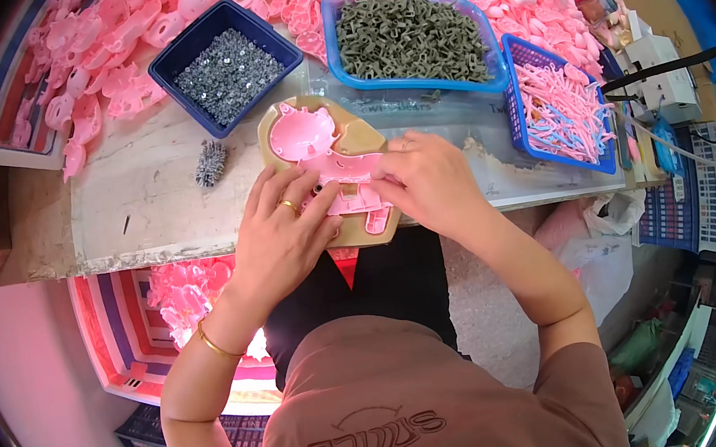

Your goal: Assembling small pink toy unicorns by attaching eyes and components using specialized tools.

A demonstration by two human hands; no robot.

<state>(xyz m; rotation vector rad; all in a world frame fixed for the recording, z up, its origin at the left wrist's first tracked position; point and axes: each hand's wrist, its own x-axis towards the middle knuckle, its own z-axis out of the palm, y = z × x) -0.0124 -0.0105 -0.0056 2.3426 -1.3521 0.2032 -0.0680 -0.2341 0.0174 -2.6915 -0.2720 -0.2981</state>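
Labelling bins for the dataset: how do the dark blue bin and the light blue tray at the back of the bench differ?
The dark blue bin is square, opaque and turned diagonally; the light blue tray is longer, translucent and lies roughly along the bench. The bin holds small silvery metal bits; the tray holds larger olive-grey moulded parts, heaped to the rim. Both are open-topped and out of the hands' touch.
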